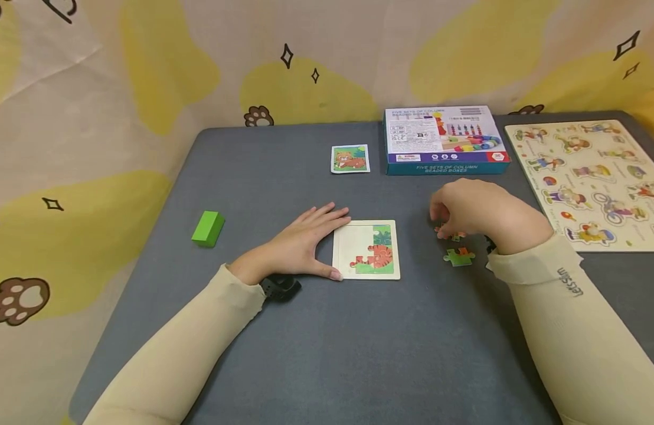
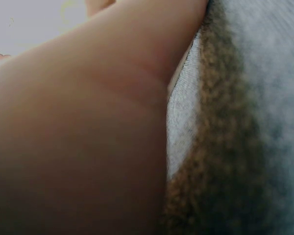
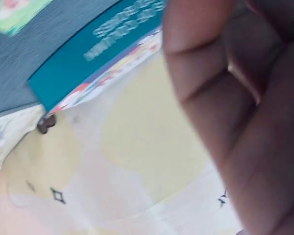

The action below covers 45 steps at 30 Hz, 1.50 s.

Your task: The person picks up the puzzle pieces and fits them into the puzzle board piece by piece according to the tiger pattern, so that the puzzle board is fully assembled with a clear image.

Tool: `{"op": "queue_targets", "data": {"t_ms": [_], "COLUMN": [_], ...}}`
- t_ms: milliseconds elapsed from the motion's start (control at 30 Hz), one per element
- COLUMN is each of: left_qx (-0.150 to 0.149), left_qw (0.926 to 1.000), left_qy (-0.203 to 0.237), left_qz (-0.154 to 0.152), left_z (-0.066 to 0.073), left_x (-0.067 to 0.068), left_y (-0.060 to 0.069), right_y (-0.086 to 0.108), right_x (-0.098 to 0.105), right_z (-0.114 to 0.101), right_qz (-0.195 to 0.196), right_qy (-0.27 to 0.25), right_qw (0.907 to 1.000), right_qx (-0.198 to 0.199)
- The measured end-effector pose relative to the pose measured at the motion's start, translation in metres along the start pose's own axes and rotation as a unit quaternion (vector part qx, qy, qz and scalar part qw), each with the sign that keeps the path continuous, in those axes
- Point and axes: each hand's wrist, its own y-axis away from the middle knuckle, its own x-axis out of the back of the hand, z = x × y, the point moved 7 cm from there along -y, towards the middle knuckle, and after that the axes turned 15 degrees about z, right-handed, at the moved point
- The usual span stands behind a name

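Observation:
A square puzzle tray (image 1: 352,236) lies on the table, its right side and lower middle filled with tiger-picture pieces (image 1: 381,257). My left hand (image 1: 311,245) rests at the tray's left edge with fingers spread, thumb at the lower left corner. To the right of the tray, my right hand (image 1: 473,208) bends its fingers down over loose pieces (image 1: 457,237); whether it grips one is hidden. Just below lies a green and orange piece (image 1: 458,257). The left wrist view shows mostly blurred skin of my left hand (image 2: 88,132); in the right wrist view my right hand's fingers (image 3: 201,54) are curled.
A small tiger picture card (image 1: 350,159) lies behind the tray. Beside it is a blue and white box (image 1: 446,141). The large figure board (image 1: 598,183) lies at the right, a green block (image 1: 208,229) at the left. Patterned cloth (image 1: 327,59) hangs behind the table.

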Motion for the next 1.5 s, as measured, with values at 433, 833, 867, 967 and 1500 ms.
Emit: {"op": "queue_targets", "data": {"t_ms": [433, 833, 867, 967, 1500], "left_qx": [-0.006, -0.002, -0.002, -0.002, 0.001], "left_qw": [0.9999, 1.0, 1.0, 1.0, 1.0], "left_qy": [0.005, 0.003, 0.003, 0.004, 0.001], "left_qz": [0.007, 0.004, 0.003, 0.003, 0.0], "left_z": [0.0, 0.001, 0.001, 0.002, 0.001], "left_x": [0.0, 0.001, 0.001, 0.002, 0.001], "left_y": [0.0, -0.001, -0.001, 0.0, 0.0], "right_y": [-0.004, -0.003, -0.002, -0.002, -0.007], "right_x": [-0.015, -0.011, -0.01, -0.007, -0.012], "right_z": [0.021, 0.008, 0.004, -0.007, -0.074], "right_qz": [-0.045, -0.056, -0.054, -0.04, 0.094], "right_qy": [0.0, -0.059, -0.065, -0.081, -0.174], "right_qw": [0.9989, 0.9966, 0.9963, 0.9956, 0.9716], "right_qx": [-0.015, 0.014, 0.015, 0.026, 0.129]}}
